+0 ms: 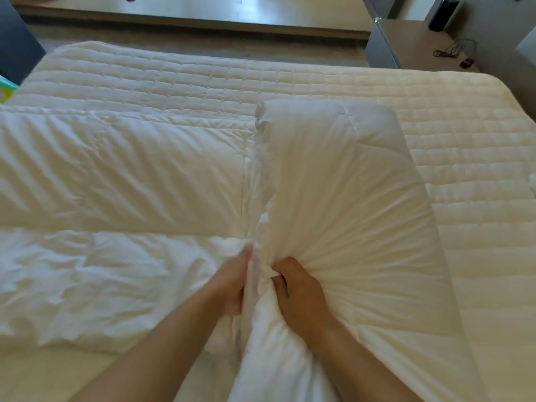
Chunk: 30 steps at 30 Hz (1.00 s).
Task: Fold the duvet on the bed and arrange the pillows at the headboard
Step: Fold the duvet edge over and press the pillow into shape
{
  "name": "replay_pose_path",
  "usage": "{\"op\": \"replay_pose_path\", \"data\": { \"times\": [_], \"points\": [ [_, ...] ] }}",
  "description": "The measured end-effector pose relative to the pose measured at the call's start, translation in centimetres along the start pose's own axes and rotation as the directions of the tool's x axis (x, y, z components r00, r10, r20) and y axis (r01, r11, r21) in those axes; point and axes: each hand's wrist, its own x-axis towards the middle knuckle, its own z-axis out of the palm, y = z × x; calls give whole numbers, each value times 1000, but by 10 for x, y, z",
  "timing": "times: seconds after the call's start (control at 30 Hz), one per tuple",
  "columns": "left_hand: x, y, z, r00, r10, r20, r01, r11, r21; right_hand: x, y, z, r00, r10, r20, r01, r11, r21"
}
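Hands first: our left hand [232, 281], just left of centre at the bottom of the frame, pinches a gathered ridge of the white duvet [116, 198]; our right hand [301, 294], just beside it, has its fingers curled into the same bunched cloth. Both forearms reach up from the lower edge, wrists nearly touching. We judge the duvet soft, puffy and light but bulky, apt to slump and slide, so edges and corners are the better holds. It covers the left and centre of the quilted mattress [464, 184], one section standing folded toward centre-right.
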Motion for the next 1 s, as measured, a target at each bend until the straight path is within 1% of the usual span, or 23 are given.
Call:
{"op": "replay_pose_path", "data": {
  "times": [0.07,0.13,0.17,0.23,0.3,0.33,0.37,0.43,0.5,0.53,0.57,0.63,0.67,0.7,0.73,0.77,0.8,0.83,0.87,0.9,0.93,0.97,1.0],
  "points": [
    [18,26,-3,988,139,-72,-136,990,47,-2,-2,2,1000,-9,-13,9,1000,2],
    [31,63,0,965,261,-32,-253,955,153,-4,-8,9,999,-21,-33,21,1000,-12],
    [45,76,4,958,287,-24,-274,933,232,-5,-9,14,998,-31,-45,30,999,-21],
    [71,88,11,952,299,-58,-263,904,336,-4,-9,22,997,-49,-58,48,998,-31],
    [76,89,20,937,336,-91,-284,889,359,-1,-12,25,996,-61,-72,58,997,-41],
    [75,90,24,926,360,-112,-306,890,337,1,-13,26,992,-78,-96,73,996,-51],
    [77,91,26,909,397,-123,-345,886,310,2,-16,25,988,-96,-121,90,994,-56],
    [79,94,24,843,526,-111,-491,838,239,3,-21,22,975,-144,-167,140,989,-36],
    [82,95,12,760,638,-121,-592,757,277,5,-22,25,967,-185,-176,180,983,-48],
    [87,95,3,752,647,-128,-586,745,320,6,-21,29,968,-198,-157,186,979,-85],
    [94,93,-7,774,617,-141,-532,755,384,7,-18,34,971,-202,-125,184,973,-137],
    [104,89,-19,861,477,-178,-345,804,485,10,-10,47,982,-176,-67,154,956,-250],
    [107,90,-20,880,430,-203,-270,803,531,11,-6,51,987,-155,-49,134,946,-296],
    [107,94,-16,866,432,-250,-225,785,577,13,-4,53,990,-137,-37,118,939,-322],
    [105,99,-10,815,485,-317,-213,760,614,15,-3,53,992,-120,-28,103,936,-338],
    [100,104,0,736,570,-366,-222,714,665,15,-4,53,995,-97,-11,88,935,-345],
    [93,108,11,625,697,-352,-268,614,742,15,-6,54,997,-76,-4,70,932,-354],
    [87,110,23,534,812,-237,-309,447,839,15,-9,54,998,-55,-5,49,932,-359],
    [84,108,35,494,868,-50,-324,237,916,17,-11,54,999,-44,-21,33,927,-375],
    [87,102,44,515,845,144,-321,34,947,17,-14,53,1000,-4,-18,-3,927,-376],
    [94,94,48,584,760,286,-299,-126,946,17,-21,45,999,47,27,-35,940,-340],
    [105,86,48,667,662,342,-269,-214,939,13,-27,38,990,91,103,-58,955,-290],
    [117,79,44,727,597,338,-248,-231,941,3,-33,30,972,120,203,-61,960,-275]
  ]
}}
